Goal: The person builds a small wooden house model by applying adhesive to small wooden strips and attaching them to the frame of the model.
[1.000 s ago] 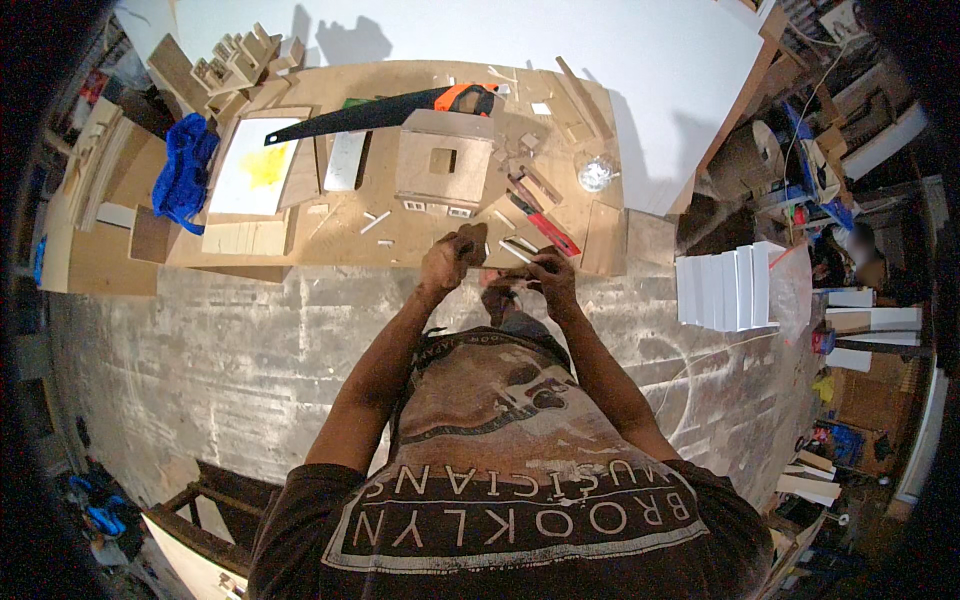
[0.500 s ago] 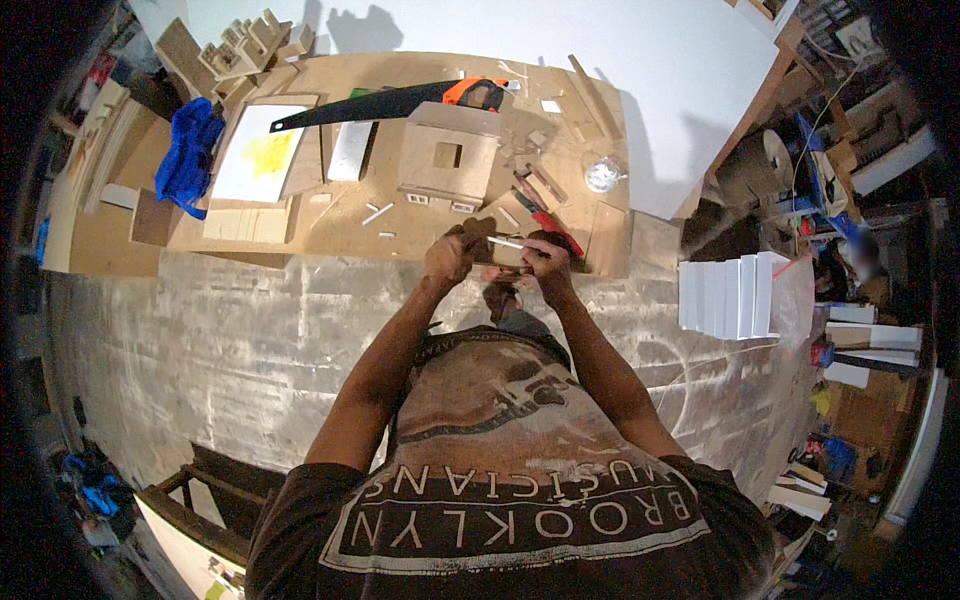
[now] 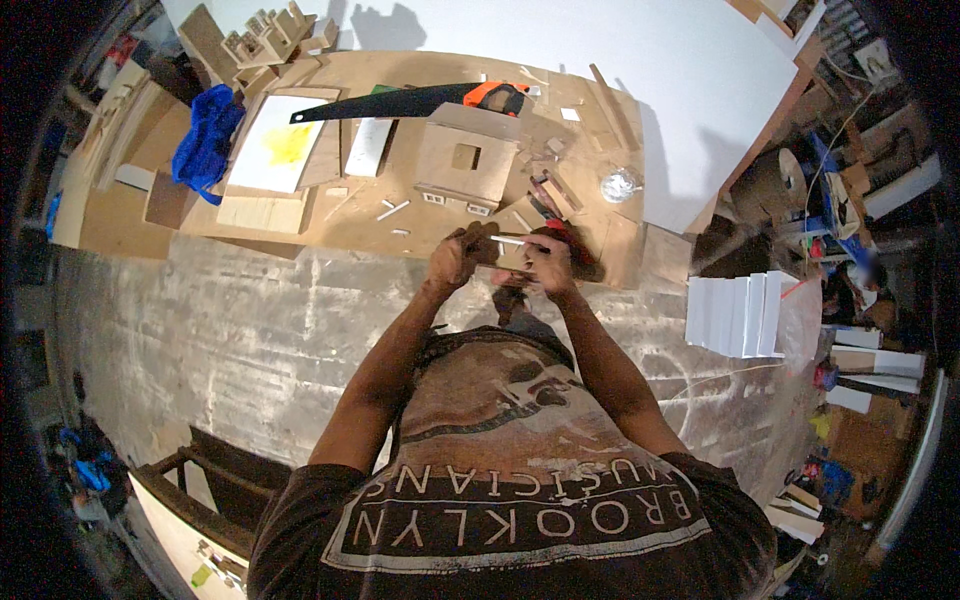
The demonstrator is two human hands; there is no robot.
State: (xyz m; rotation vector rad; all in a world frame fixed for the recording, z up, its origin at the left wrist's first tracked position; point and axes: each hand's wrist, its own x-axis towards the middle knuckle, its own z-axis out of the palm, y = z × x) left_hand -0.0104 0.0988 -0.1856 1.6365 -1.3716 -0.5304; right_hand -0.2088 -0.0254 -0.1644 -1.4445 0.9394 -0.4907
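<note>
In front of me, at the near edge of the workbench, both hands are close together. My left hand (image 3: 455,258) is closed on a small brown piece (image 3: 484,232), whose kind I cannot make out. My right hand (image 3: 548,264) pinches a thin white strip (image 3: 508,240) that points toward the left hand. Whether the strip touches the brown piece is unclear. Just beyond the hands stands a small wooden model house (image 3: 468,158) with a square hole in its roof and white-framed windows. A red-handled tool (image 3: 553,225) lies beside the right hand, partly covered.
A handsaw (image 3: 400,103) with an orange-and-black handle lies behind the house. Left of it are a white board with a yellow stain (image 3: 275,150) and a blue bag (image 3: 207,140). Crumpled foil (image 3: 620,184), white offcuts (image 3: 394,211) and a long wood strip (image 3: 612,105) are scattered about.
The view has shifted slightly, so the bench things sit a little farther right. Both hands keep their hold, and the white strip stays between them with little visible movement.
</note>
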